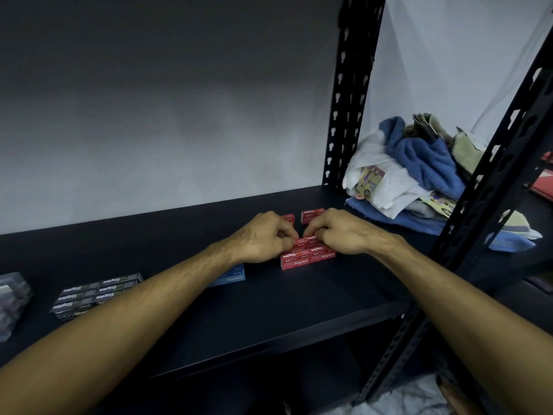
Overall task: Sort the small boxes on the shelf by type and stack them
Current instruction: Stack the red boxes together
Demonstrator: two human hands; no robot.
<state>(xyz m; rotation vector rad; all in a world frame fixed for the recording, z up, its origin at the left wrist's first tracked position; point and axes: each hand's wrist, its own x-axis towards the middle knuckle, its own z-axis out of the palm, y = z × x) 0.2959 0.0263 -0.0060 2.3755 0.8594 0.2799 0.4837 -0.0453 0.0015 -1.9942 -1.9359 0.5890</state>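
A stack of red staple boxes stands on the black shelf. My left hand and my right hand meet over the stack's top, fingers curled, pinching the small red boxes of the top layer from either side. Two more red boxes lie just behind my hands. Blue staple boxes sit to the left, partly hidden by my left forearm. A stack of black staple boxes lies further left.
Black slotted uprights frame the shelf at the right. Beyond them lies a pile of blue, white and green cloths. A clear plastic pack sits at the far left edge. A grey wall backs the shelf.
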